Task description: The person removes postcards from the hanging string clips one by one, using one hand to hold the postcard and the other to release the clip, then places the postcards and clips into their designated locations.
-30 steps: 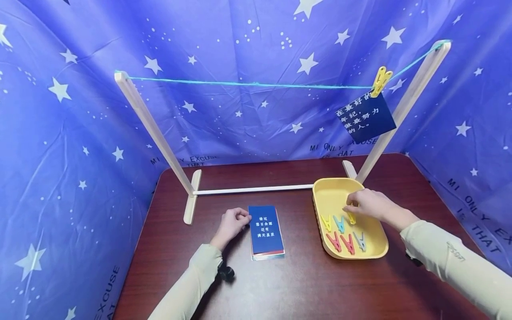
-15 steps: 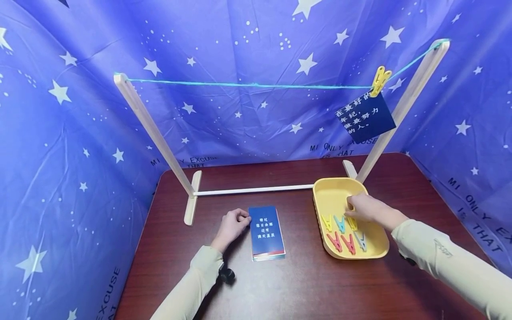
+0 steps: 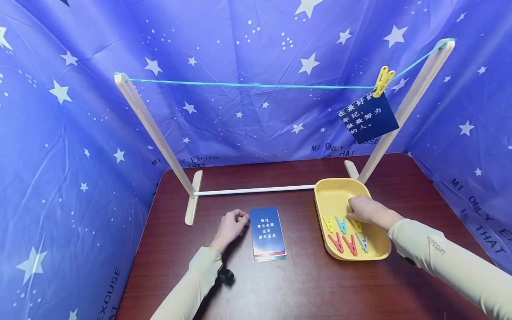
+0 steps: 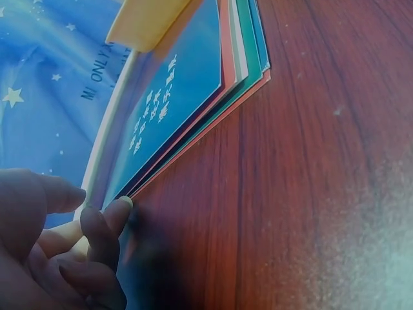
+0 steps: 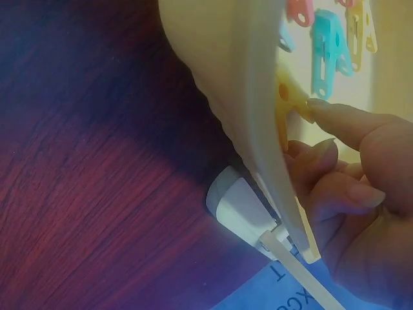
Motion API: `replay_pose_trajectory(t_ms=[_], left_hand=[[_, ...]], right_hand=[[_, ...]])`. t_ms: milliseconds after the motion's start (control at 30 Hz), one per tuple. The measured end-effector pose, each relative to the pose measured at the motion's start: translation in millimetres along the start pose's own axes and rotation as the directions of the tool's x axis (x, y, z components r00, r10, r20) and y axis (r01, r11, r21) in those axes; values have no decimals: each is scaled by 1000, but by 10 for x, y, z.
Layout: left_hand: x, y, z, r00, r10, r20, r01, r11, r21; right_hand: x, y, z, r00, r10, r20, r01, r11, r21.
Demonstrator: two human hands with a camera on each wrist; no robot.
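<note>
My right hand (image 3: 372,211) reaches into a yellow plastic tray (image 3: 334,195). In the right wrist view its thumb and fingertips are at the two handle ends of a yellow clothespin (image 5: 286,106), pinching it; part of this clothespin hides behind the tray wall. My left hand (image 3: 231,229) rests on the table with loosely bent fingers. A fingertip lies right at the corner of a stack of cards (image 4: 174,90), whose blue top card bears white writing. Yellow, blue, red and grey clothespins lie in the tray, among them a blue one (image 5: 328,55).
A wooden stand (image 3: 154,133) behind the cards carries a turquoise string (image 3: 256,84). Near its right post (image 3: 412,98), another yellow clothespin (image 3: 384,80) holds a dark blue card (image 3: 368,118). A white rod (image 3: 256,190) joins the stand's feet. Starry blue cloth (image 3: 240,40) surrounds the table.
The right hand has lowered slightly toward the front of the tray, over the yellow clothespin. The left hand stays beside the card stack.
</note>
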State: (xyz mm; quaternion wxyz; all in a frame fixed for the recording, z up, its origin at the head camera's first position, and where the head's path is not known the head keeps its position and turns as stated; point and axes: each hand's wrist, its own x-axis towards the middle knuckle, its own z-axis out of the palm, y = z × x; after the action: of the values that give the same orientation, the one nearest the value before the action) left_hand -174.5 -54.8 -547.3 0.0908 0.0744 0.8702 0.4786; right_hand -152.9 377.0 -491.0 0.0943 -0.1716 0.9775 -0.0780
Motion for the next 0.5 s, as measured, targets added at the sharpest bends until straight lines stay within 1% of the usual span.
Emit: replay_pose_trajectory(t_ms=[267,400,500], left_hand=[[9,-48,-18,1000,-2,-5,2,1000,1],[21,-39,-53,1000,-20,-6,20,1000,-21],[15,-21,-86,1000,-22,-2,22,999,-35]], right_hand=[[-4,16,39,1000,23,7,-23,999,23],[-1,4,25,1000,21,5,-21,999,30],[2,-9,19,1000,24,14,-25,998,49]])
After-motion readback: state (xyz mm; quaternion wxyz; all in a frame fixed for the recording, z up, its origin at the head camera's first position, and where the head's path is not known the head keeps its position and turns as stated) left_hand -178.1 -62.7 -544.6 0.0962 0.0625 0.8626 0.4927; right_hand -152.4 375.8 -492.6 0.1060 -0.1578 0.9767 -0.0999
